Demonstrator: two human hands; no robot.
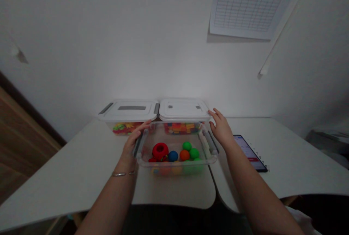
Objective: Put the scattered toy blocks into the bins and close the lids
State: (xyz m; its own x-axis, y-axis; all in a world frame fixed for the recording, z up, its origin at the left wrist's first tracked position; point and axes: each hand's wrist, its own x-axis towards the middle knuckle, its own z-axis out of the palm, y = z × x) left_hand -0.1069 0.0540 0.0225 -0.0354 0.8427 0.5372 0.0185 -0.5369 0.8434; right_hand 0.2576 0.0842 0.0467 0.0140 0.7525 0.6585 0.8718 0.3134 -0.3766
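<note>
A clear plastic storage box (176,163) without a lid stands in front of me, with grey latches at both sides. Inside lie a red ring-shaped toy (160,151), a blue ball (173,156), an orange ball (184,155) and several green balls (194,153). My left hand (133,142) rests along the box's left side, fingers stretched towards its back corner; its thumb is hard to make out. At the right back corner is my right hand (220,127), its fingers spread near the white lid (184,110) of a box behind.
Another lidded box (132,110) with colourful contents stands at the back left, against the wall. A phone or tablet (251,154) lies right of my right forearm on the white table (294,155). A gap between tabletops runs under the open box. A printed sheet (251,6) hangs above.
</note>
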